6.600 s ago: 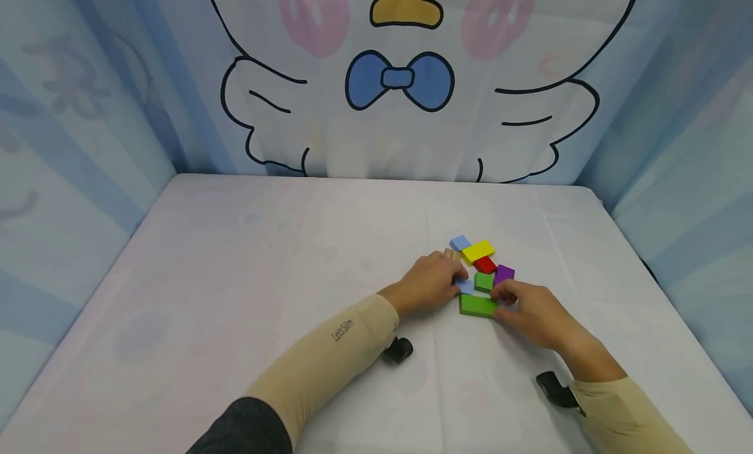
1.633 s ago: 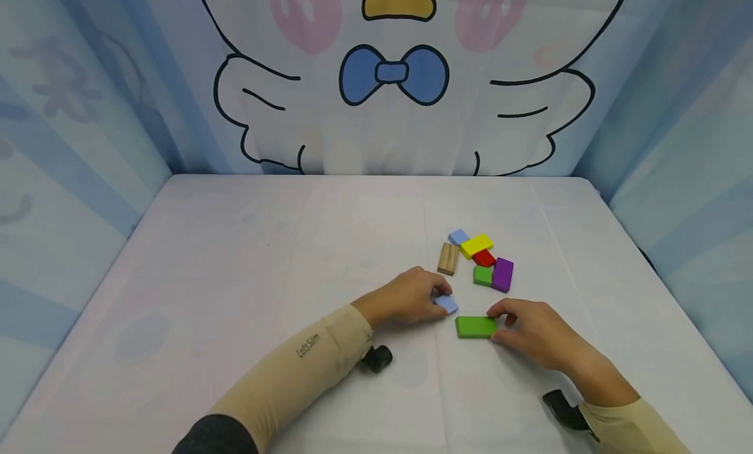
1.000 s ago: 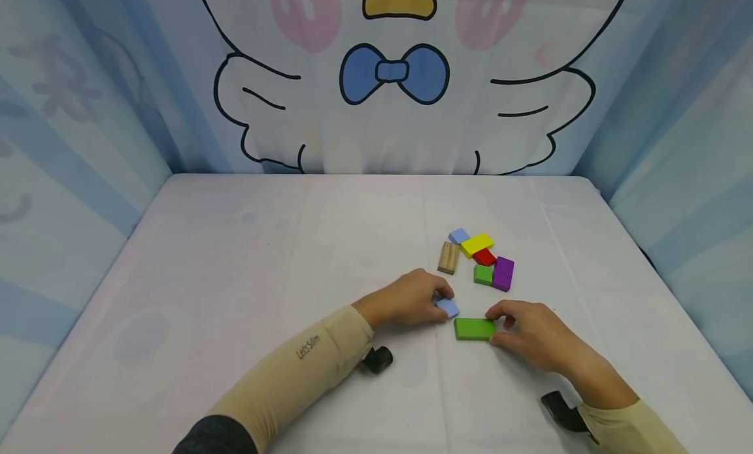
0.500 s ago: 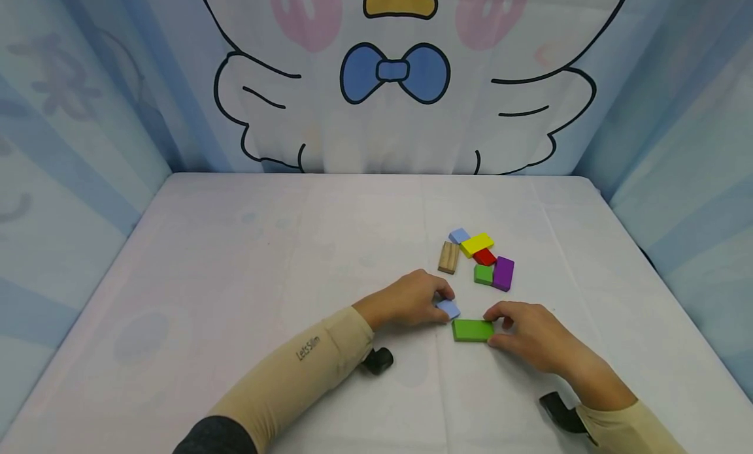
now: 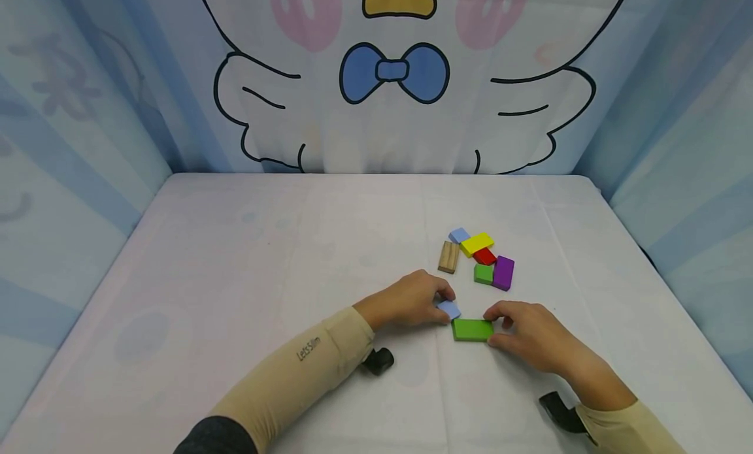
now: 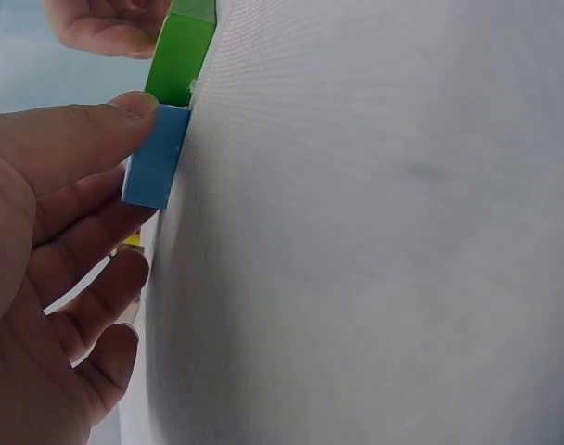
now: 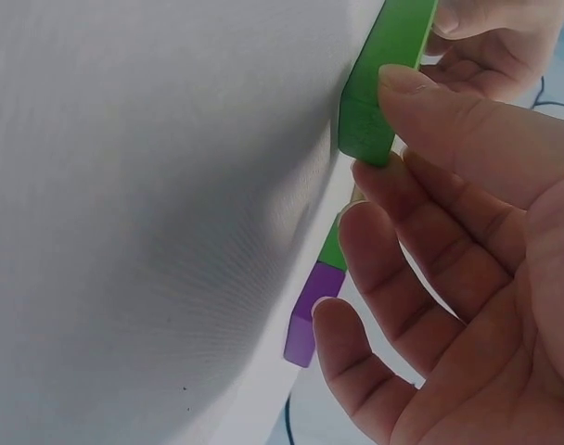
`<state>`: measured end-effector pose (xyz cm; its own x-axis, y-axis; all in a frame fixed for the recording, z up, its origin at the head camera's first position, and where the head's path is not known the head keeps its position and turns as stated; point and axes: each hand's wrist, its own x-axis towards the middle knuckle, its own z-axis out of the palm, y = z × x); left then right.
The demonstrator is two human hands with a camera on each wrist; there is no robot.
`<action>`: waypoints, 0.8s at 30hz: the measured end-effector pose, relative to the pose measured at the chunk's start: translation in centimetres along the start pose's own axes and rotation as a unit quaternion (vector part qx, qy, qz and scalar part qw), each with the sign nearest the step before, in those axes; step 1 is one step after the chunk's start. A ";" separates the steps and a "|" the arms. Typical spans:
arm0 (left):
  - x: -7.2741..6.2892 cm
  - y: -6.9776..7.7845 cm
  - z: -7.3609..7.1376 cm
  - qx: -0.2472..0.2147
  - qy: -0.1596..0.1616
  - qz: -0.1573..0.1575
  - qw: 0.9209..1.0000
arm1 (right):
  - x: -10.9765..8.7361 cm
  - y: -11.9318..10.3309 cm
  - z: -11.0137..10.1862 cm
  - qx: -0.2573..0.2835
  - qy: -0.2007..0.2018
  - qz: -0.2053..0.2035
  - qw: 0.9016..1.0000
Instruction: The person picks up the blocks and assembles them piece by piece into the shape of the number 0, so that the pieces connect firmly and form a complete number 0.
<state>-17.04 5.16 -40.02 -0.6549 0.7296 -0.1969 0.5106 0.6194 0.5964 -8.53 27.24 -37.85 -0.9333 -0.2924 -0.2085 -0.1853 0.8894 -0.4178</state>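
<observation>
My left hand (image 5: 414, 298) pinches a small light-blue block (image 5: 450, 309) between thumb and fingers, low on the white table. The thumb lies along one side of the blue block (image 6: 157, 158) in the left wrist view. My right hand (image 5: 532, 333) pinches the right end of a longer green block (image 5: 472, 330). The blue block's near corner meets the green block's upper left corner. In the right wrist view, the thumb presses the green block's (image 7: 379, 88) face while the lower fingers hang loosely curled below it.
Behind the hands lies an arc of blocks: wooden (image 5: 448, 257), another light-blue (image 5: 459, 236), yellow (image 5: 477, 244), red (image 5: 485, 256), small green (image 5: 484, 274) and purple (image 5: 502, 273). A patterned curtain (image 5: 394, 134) stands at the table's far edge (image 5: 329, 175).
Both hands have drawn the blue and long green blocks nearer, away from the other blocks. The green block has then slid left to the blue one. Over the last half second almost nothing moves.
</observation>
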 end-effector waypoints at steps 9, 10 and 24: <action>-0.1 0.1 0.1 -0.008 0.000 -0.006 1.000 | -0.1 -0.1 0.0 0.001 0.000 0.008 1.000; -0.1 0.2 0.1 -0.008 0.000 -0.007 1.000 | -0.1 -0.1 0.0 0.001 0.000 0.009 1.000; -0.3 0.1 -0.1 -0.028 0.007 -0.009 1.000 | -0.1 -0.1 0.1 0.005 -0.005 0.014 1.000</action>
<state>-16.82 5.04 -39.84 -0.6723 0.7136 -0.1968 0.4663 0.6148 0.6361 -8.43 27.14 -37.86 -0.9352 -0.2700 -0.2292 -0.1549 0.8938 -0.4209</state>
